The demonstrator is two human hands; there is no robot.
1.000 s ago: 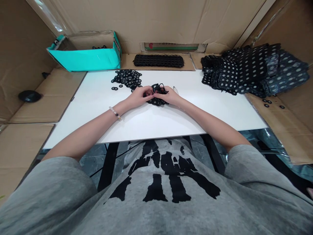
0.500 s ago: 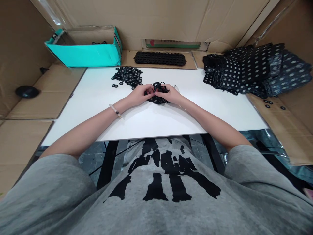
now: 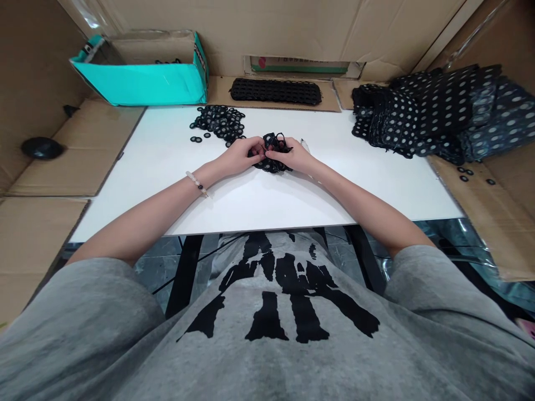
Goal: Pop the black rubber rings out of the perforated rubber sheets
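Note:
Both hands meet over the white table, working at a bunched piece of black fabric with pale dots [image 3: 273, 165]. My left hand [image 3: 243, 154], a beaded bracelet [image 3: 196, 182] at its wrist, pinches the fabric from the left with thumb and fingers. From the right, my right hand [image 3: 296, 156] grips it, its thumb reaching toward the left fingertips. Thin black loops stick up from the bunch between the hands. What exactly lies between the fingertips is too small to make out. A pile of small black rings [image 3: 220, 121] lies just beyond my left hand.
At the back left stands a turquoise box [image 3: 137, 83] with black pieces inside. A black mesh bundle [image 3: 276, 91] lies at the back. Stacked dotted fabric [image 3: 443, 114] fills the right rear. A white pen-like object [image 3: 305, 146] lies beside my right hand. Cardboard walls [image 3: 292, 30] surround the table.
The view has shifted slightly, so the far objects sit a little higher in it. Both hands keep hold of the dotted fabric with only slight finger movement.

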